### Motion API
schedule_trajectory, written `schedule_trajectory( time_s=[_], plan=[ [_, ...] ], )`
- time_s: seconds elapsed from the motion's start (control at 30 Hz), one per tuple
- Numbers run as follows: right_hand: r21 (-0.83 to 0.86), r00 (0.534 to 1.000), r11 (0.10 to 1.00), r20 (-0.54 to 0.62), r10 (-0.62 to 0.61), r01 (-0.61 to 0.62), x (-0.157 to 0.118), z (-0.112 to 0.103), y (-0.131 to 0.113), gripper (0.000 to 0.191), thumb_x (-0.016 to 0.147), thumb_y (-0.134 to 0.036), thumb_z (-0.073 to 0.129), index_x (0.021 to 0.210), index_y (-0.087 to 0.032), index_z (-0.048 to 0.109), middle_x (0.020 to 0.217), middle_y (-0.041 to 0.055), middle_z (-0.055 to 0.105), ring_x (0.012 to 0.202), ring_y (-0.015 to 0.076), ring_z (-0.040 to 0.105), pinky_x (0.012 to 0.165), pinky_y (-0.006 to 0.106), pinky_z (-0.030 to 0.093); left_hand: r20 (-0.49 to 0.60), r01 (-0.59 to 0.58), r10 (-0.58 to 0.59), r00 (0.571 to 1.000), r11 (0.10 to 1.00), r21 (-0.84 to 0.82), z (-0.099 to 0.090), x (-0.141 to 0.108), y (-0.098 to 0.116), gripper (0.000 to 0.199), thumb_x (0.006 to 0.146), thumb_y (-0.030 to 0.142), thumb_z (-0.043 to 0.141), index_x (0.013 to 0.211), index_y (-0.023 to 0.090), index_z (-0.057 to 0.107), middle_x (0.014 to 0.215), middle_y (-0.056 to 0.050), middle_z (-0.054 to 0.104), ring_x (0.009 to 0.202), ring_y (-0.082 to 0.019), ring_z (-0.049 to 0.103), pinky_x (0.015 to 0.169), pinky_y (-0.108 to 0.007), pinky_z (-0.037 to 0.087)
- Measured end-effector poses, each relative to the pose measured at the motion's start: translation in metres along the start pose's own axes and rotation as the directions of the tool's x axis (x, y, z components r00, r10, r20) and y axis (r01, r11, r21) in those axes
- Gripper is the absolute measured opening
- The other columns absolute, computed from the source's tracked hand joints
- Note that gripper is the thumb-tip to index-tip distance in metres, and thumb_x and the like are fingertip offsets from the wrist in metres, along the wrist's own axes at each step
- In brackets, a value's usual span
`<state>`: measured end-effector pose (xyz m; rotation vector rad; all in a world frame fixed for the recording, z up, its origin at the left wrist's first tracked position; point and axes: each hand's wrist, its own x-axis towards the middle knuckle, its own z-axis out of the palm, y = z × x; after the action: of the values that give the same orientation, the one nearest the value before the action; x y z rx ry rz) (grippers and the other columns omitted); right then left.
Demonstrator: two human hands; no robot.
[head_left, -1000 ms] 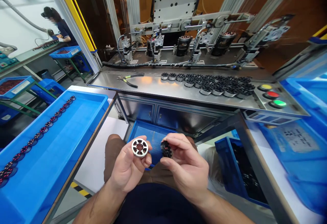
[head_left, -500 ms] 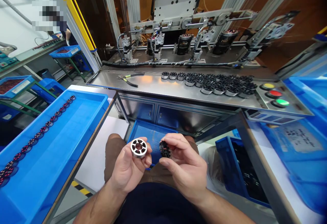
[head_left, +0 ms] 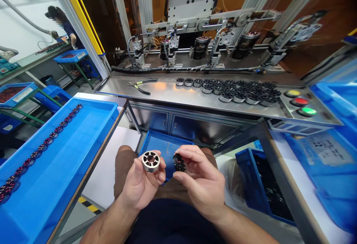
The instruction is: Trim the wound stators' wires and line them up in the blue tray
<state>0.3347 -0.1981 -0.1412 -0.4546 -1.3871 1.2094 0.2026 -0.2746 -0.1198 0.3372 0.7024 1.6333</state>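
Two pinches at once: your left hand [head_left: 145,182] holds a spoked silver ring [head_left: 151,169], your right hand [head_left: 205,184] a toothed black ring [head_left: 179,163], near each other, apart. Ahead gleams your steel table [head_left: 164,92], pliers [head_left: 142,87] left of clustered ring parts [head_left: 238,91], green button [head_left: 307,111] at the right end! Left, a blue tray [head_left: 83,136] carries a line of parts [head_left: 42,147]; beyond, a co-worker [head_left: 67,28]. Right, a pale label [head_left: 330,149], its writing too blurred to read.
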Motion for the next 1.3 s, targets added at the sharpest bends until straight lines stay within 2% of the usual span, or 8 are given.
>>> schedule_trajectory(
  time_s=[0.27, 0.63, 0.87, 1.0, 1.1, 1.17, 1.23, 1.3],
  plan=[
    [0.011, 1.0, 1.0, 0.009, -0.007, 0.007, 0.001, 0.001, -0.001, 0.03, 0.082, -0.031, 0.08, 0.11, -0.024, 0.071, 0.096, 0.0077, 0.066, 0.089, 0.0197, 0.063, 0.071, 0.031, 0.056, -0.002, 0.012, -0.012, 1.0, 1.0, 0.018, 0.001, 0.001, 0.0, 0.045, 0.076, 0.057, 0.075, 0.099, 0.018, 0.076, 0.079, -0.003, 0.071, 0.061, -0.009, 0.064, 0.059, -0.017, 0.053],
    [0.015, 0.999, 1.0, 0.026, -0.018, 0.018, 0.003, 0.001, -0.003, 0.031, 0.082, -0.032, 0.079, 0.111, -0.024, 0.071, 0.095, 0.008, 0.066, 0.088, 0.0201, 0.063, 0.07, 0.031, 0.056, 0.028, 0.095, -0.094, 0.995, 0.995, -0.043, 0.002, 0.001, 0.0, 0.048, 0.078, 0.059, 0.072, 0.097, 0.016, 0.079, 0.074, -0.004, 0.073, 0.058, -0.008, 0.066, 0.057, -0.014, 0.052],
    [0.029, 0.999, 0.999, 0.035, -0.023, 0.022, 0.002, 0.0, -0.001, 0.032, 0.082, -0.032, 0.08, 0.112, -0.025, 0.071, 0.099, 0.0072, 0.066, 0.093, 0.0194, 0.062, 0.078, 0.032, 0.055, 0.036, 0.091, -0.091, 0.995, 0.996, -0.022, 0.001, 0.0, 0.0, 0.049, 0.08, 0.06, 0.071, 0.098, 0.015, 0.078, 0.073, -0.003, 0.072, 0.057, -0.008, 0.065, 0.054, -0.014, 0.05],
    [0.036, 1.0, 0.999, 0.026, 0.001, -0.002, 0.001, 0.0, -0.001, 0.031, 0.081, -0.03, 0.081, 0.11, -0.026, 0.072, 0.098, 0.0062, 0.066, 0.093, 0.0185, 0.062, 0.078, 0.029, 0.054, 0.05, 0.052, -0.051, 0.997, 0.998, -0.03, 0.001, 0.001, 0.0, 0.047, 0.082, 0.057, 0.069, 0.099, 0.014, 0.078, 0.074, -0.004, 0.073, 0.058, -0.009, 0.067, 0.054, -0.015, 0.05],
    [0.041, 0.999, 0.998, 0.012, 0.038, -0.039, -0.003, -0.002, -0.002, 0.03, 0.081, -0.028, 0.081, 0.11, -0.027, 0.073, 0.099, 0.0052, 0.067, 0.093, 0.0165, 0.062, 0.078, 0.025, 0.053, 0.081, 0.016, -0.014, 0.997, 1.0, -0.022, 0.002, 0.004, 0.003, 0.043, 0.082, 0.053, 0.072, 0.101, 0.015, 0.077, 0.078, -0.004, 0.074, 0.061, -0.009, 0.067, 0.058, -0.015, 0.052],
    [0.087, 0.995, 0.991, -0.005, 0.099, -0.098, -0.006, -0.005, -0.002, 0.03, 0.081, -0.028, 0.081, 0.11, -0.028, 0.074, 0.103, 0.0056, 0.066, 0.095, 0.0165, 0.063, 0.079, 0.024, 0.054, 0.11, -0.017, 0.016, 0.994, 1.0, 0.008, 0.005, 0.007, 0.006, 0.037, 0.076, 0.042, 0.082, 0.103, 0.017, 0.076, 0.087, -0.004, 0.075, 0.07, -0.009, 0.07, 0.065, -0.016, 0.054],
    [0.202, 0.972, 0.953, -0.017, 0.235, -0.227, -0.009, -0.009, 0.0, 0.029, 0.081, -0.031, 0.08, 0.109, -0.027, 0.074, 0.103, 0.0058, 0.067, 0.092, 0.0164, 0.064, 0.078, 0.025, 0.054, 0.141, -0.043, 0.036, 0.989, 0.998, 0.047, 0.008, 0.011, 0.009, 0.039, 0.067, 0.027, 0.09, 0.102, 0.021, 0.075, 0.097, -0.002, 0.075, 0.08, -0.011, 0.072, 0.073, -0.016, 0.056],
    [0.354, 0.91, 0.849, 0.015, 0.415, -0.393, -0.011, -0.014, 0.002, 0.027, 0.082, -0.036, 0.078, 0.107, -0.024, 0.075, 0.093, 0.0056, 0.068, 0.081, 0.0149, 0.065, 0.071, 0.025, 0.054, 0.159, -0.055, 0.04, 0.986, 0.994, 0.09, 0.011, 0.015, 0.01, 0.044, 0.061, 0.017, 0.093, 0.1, 0.024, 0.075, 0.1, -0.001, 0.073, 0.085, -0.012, 0.073, 0.075, -0.016, 0.056]
  ],
)
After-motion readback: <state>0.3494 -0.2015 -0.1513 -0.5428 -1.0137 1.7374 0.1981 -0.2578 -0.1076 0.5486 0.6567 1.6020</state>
